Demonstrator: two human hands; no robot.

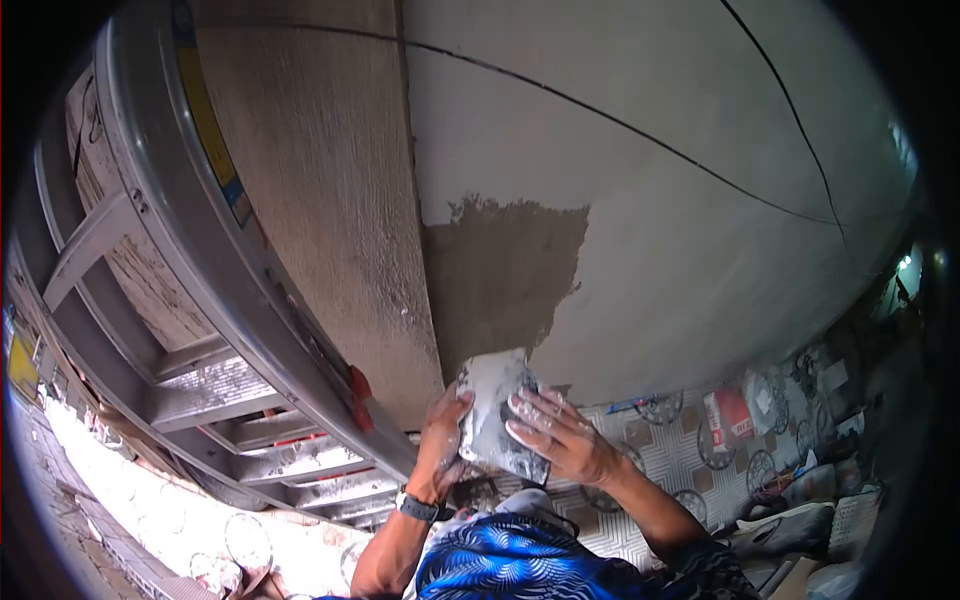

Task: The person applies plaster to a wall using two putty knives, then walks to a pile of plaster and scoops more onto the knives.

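A flat board (487,405) smeared with white paste is held in front of my body, below a bare grey-brown patch on the wall (510,270). My left hand (445,430) grips the board's left edge, with a dark watch on that wrist. Over the right part of the board lies my right hand (565,435), its fingers spotted with white paste and bent onto the surface. Whether a tool is under these fingers cannot be made out. Smooth white plaster (680,270) surrounds the patch above and to the right.
A metal ladder (270,330) stands close on the left, beside a rough column (320,170). Dark cables (600,118) cross the wall. On the patterned floor (650,460) at the lower right are a red and white package (728,418) and assorted clutter.
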